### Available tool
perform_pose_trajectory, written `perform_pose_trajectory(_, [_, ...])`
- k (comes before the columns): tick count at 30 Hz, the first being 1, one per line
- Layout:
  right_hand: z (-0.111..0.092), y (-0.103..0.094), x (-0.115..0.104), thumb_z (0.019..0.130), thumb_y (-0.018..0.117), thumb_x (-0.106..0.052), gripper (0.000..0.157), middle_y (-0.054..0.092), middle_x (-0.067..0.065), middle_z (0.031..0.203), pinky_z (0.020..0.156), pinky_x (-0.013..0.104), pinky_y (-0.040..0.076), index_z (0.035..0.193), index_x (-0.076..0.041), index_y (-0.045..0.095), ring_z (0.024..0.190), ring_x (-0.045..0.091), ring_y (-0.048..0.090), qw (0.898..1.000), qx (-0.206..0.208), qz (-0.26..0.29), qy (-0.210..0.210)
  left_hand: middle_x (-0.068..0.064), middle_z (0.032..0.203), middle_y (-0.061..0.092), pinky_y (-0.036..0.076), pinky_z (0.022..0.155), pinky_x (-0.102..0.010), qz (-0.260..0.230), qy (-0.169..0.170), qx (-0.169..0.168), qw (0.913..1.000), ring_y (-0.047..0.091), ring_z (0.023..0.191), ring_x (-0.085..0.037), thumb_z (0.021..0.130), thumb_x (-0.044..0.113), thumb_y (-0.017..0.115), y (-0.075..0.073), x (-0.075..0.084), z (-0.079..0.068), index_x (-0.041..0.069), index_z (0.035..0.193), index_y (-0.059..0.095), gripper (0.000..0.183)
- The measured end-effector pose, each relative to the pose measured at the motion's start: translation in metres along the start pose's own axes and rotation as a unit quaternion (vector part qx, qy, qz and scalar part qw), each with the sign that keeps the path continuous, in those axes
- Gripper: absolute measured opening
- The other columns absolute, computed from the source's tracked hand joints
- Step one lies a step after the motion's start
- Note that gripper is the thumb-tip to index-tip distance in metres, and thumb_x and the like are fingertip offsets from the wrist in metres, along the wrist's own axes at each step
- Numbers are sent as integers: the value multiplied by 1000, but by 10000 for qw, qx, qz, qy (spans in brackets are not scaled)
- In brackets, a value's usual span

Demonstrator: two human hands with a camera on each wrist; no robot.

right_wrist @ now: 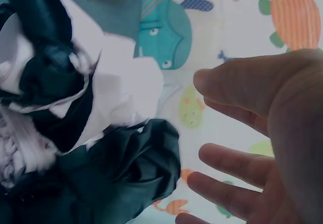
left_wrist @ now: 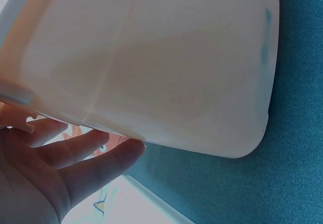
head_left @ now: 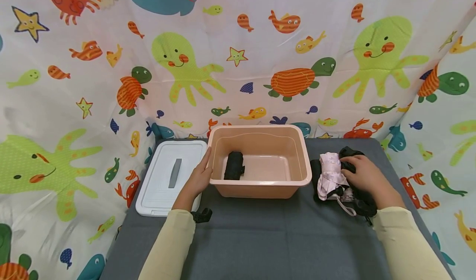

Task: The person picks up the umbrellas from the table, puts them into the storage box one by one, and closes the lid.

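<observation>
Peach bin (head_left: 256,191) between the hands (head_left: 201,175) (head_left: 366,176)

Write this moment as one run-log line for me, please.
Left hand: against tub, left side; Right hand: near black cloth, holding nothing; Pink bundle: amid black cloth; Black roll: inside tub; White lid: left of tub

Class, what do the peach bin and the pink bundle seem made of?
Peach bin: probably moulded plastic, smooth and slightly glossy, judging by its rounded rim and highlights.
Pink bundle: likely thin fabric with a satiny sheen, judging by its creases.
</observation>
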State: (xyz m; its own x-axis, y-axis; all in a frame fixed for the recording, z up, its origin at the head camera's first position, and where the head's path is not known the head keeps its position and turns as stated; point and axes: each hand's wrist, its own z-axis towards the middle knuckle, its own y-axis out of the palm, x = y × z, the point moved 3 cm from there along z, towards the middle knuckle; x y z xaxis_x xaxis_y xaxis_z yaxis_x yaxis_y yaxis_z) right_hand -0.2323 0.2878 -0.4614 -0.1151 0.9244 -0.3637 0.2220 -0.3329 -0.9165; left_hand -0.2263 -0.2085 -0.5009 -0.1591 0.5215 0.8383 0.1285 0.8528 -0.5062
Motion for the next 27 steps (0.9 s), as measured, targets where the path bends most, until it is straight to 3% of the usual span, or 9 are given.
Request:
perform_pose_trajectory(18, [-7,10,39,89,60,-27,51,29,45,133,95,75,30,130,3,50,119,62,31,9976,-178,114,655,6,163,12,27,113,-60,-24,-22,-17,10000,21,148,-30,101,28,34,-1,2,-1,56,148,6,61])
perform_pose_trajectory(27, [-6,20,55,88,62,-29,49,32,47,131,94,77,29,126,0,53,119,63,29,9961,-476,289,678,6,163,13,26,113,-60,-100,16,21,9999,20,149,-29,102,31,35,0,3,-3,53,150,7,60])
